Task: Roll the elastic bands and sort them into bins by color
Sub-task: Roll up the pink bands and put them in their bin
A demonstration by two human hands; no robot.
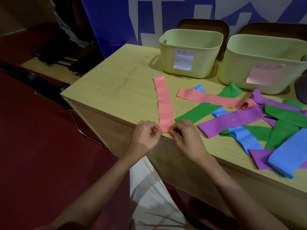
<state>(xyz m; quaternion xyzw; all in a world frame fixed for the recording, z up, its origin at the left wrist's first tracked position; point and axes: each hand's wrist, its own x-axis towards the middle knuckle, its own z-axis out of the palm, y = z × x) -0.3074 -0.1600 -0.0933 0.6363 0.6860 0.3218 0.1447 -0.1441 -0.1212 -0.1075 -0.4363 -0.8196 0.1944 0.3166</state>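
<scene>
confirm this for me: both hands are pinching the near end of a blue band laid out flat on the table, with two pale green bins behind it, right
Not quite: the band is pink, not blue, as the head view shows. The rest holds: the left hand and right hand pinch its near end at the table edge, and two pale green bins stand behind it.

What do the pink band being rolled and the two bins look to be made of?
Pink band: thin rubbery sheet, probably latex; matte, lies limp and flat. Both hands, left hand and right hand, pinch its near end.
Bins: likely moulded plastic; smooth pale-green walls, rounded corners, cut-out handle.
</scene>
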